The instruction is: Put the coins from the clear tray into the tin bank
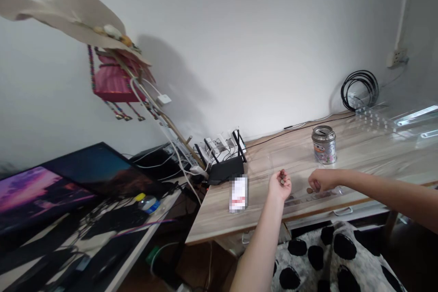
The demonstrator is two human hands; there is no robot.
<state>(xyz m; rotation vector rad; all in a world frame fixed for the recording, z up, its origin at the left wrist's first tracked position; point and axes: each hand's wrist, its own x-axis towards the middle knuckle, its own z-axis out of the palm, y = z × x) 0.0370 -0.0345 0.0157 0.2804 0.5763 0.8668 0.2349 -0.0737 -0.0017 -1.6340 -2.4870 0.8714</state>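
Note:
My left hand (279, 185) hovers over the wooden desk (297, 155), its palm cupped around several coins (282, 177). My right hand (319, 181) rests at the desk's front edge with its fingers pinched on a coin (310, 190). More coins (316, 196) lie in a row along that edge. A metal tin money box (323, 144) with a slotted lid stands upright behind my right hand.
A black router (226, 167) and white power strips (222, 143) sit at the desk's left end, with a small white card (238, 193) nearby. Coiled black cable (360, 86) hangs at the back right beside clear acrylic parts (393, 118). Two monitors (68, 187) stand left.

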